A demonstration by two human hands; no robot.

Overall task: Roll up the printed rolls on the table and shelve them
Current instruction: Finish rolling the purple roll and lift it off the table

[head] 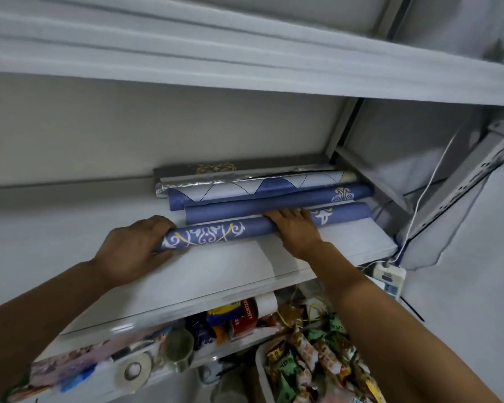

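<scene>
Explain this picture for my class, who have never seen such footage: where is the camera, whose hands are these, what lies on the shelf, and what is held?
No machine here: a person wears one camera on the head, looking forward and down at their own hands. The left hand grips the left end of a blue printed roll; the right hand lies flat on top of it. The roll rests on a white shelf, in front of other rolls lying there. Underneath sit snack packets and a tape roll.
</scene>
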